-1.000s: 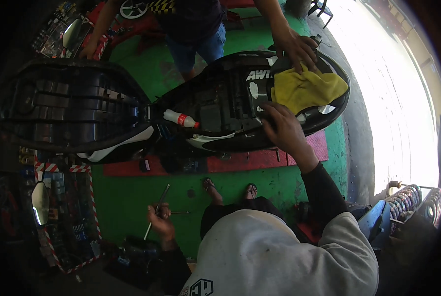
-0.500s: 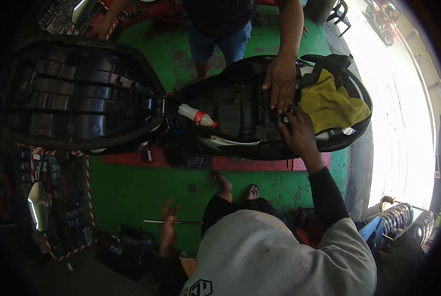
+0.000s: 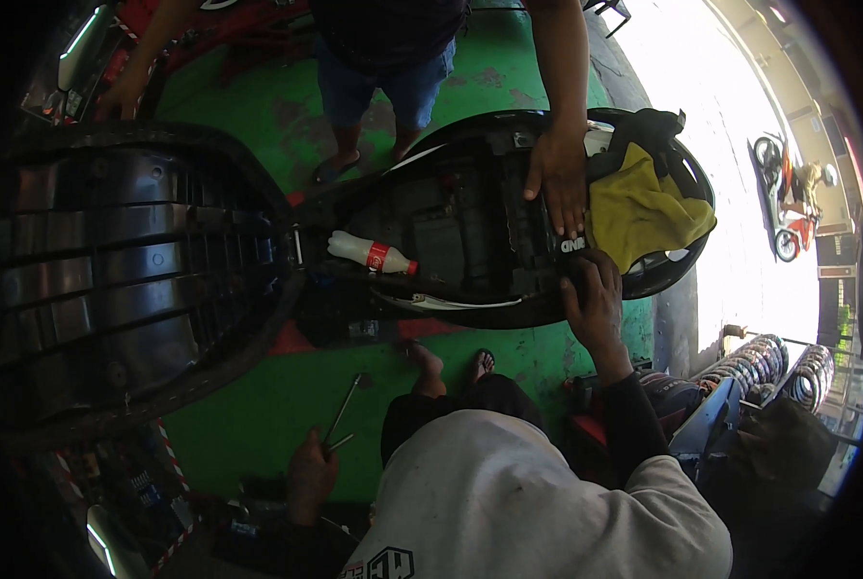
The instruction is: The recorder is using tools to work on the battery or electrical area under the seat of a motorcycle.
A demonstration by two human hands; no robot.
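Note:
A scooter (image 3: 538,311) stands across in front of me with its under-seat compartment exposed. My right hand (image 3: 598,304) is at the near rim of its tail, fingers bent and closed; whatever they hold, if anything, is hidden. Just beyond them, a co-worker's hand (image 3: 559,174) lies flat on the tail, beside a yellow cloth (image 3: 644,212). Low on the left, my left hand (image 3: 313,475) is closed around a T-handle wrench (image 3: 345,407), its slim metal shaft pointing up and away. A plastic bottle (image 3: 349,248) with a red label and cap lies in the compartment's left part.
The raised black seat (image 3: 132,289) fills the left, underside showing. Across the scooter stands a person in blue shorts (image 3: 378,87). Coiled items on a rack (image 3: 755,367) are at the right, and a motorcycle with a rider (image 3: 787,198) is on the bright street.
My view has shifted. The wrench has swung from lying level to pointing up and away. My right hand's fingers have drawn back from the co-worker's hand and curled at the rim.

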